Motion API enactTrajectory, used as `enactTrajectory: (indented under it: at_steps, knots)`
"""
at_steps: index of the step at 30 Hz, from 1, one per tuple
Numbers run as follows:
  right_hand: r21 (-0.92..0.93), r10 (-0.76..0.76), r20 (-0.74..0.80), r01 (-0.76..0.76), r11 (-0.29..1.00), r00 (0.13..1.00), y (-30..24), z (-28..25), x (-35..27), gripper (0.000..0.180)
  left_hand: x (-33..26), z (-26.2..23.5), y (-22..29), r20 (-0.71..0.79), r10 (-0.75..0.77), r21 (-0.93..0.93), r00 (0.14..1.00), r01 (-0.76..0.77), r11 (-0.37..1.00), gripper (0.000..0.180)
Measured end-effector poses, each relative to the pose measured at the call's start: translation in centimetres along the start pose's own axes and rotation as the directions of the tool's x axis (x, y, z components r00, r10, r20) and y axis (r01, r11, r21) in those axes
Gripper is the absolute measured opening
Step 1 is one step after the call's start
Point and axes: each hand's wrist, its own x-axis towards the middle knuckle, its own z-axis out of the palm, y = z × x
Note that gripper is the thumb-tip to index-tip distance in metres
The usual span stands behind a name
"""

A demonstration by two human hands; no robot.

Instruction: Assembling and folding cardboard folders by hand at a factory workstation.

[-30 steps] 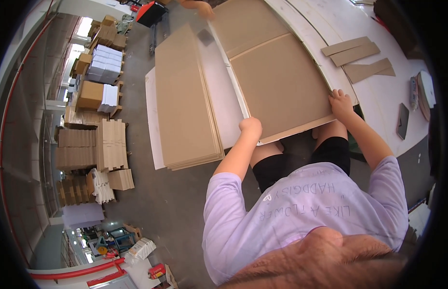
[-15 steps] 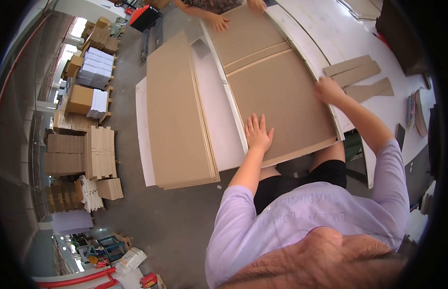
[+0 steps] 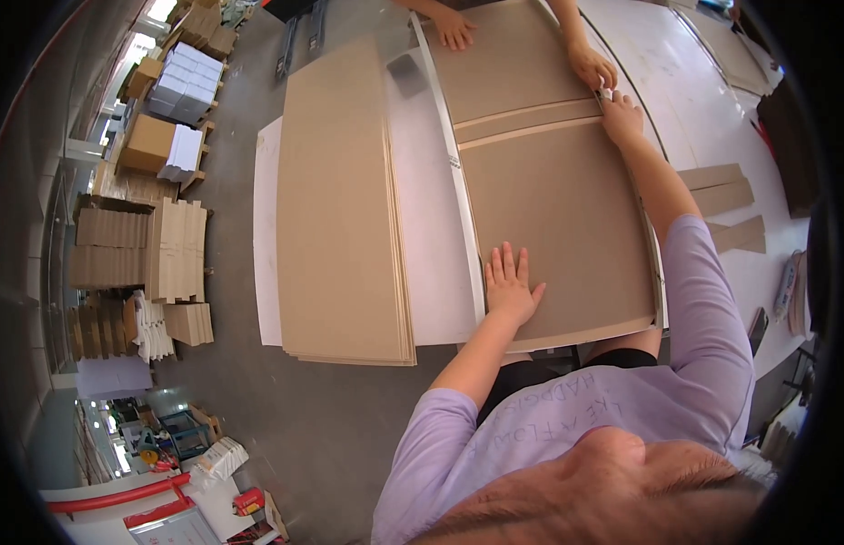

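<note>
Right hand point(image 3: 621, 113) fingertips hidden at brown board point(image 3: 558, 227) edge.

Over on the left, a tall stack of brown cardboard sheets point(image 3: 345, 200) sits on a white board point(image 3: 267, 254), just beside the white table point(image 3: 422, 227). Further left on the grey floor point(image 3: 240, 400), piles of folded cartons point(image 3: 136, 241) stand near a brown box point(image 3: 149, 143) and white bundles point(image 3: 181, 77). On the far right, loose cardboard strips point(image 3: 721, 191) lie on the table surface. Bottom left, a red rail point(image 3: 113, 495) curves past.
</note>
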Motion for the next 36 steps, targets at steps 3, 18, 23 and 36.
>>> enactTrajectory:
  at_steps: [3, 18, 23, 36]
  knots:
    - [-0.024, 0.023, -0.02, -0.023, 0.999, 1.0, 0.4, 0.8, 0.5, 0.025, 0.1, 0.0, -0.1, 0.007, 0.007, -0.009, 1.0, -0.006, 1.0, 0.083]
    - [0.634, 0.402, 0.151, -0.4, 0.661, 0.903, 5.0, 7.1, 4.0, 0.03, -0.1, 0.0, 0.0, -0.007, 0.019, -0.021, 1.0, -0.019, 1.0, 0.083]
    - [0.679, 0.276, -0.047, -0.172, 0.713, 0.96, 3.1, 4.9, 1.0, 0.037, -0.2, 0.0, -0.1, -0.03, 0.026, -0.008, 0.999, -0.027, 1.0, 0.082]
    - [0.281, -0.209, 0.353, 0.11, 0.953, 0.912, -2.4, -0.2, -13.5, 0.077, -0.5, -1.3, 0.7, -0.052, 0.033, 0.044, 0.998, -0.03, 0.999, 0.084]
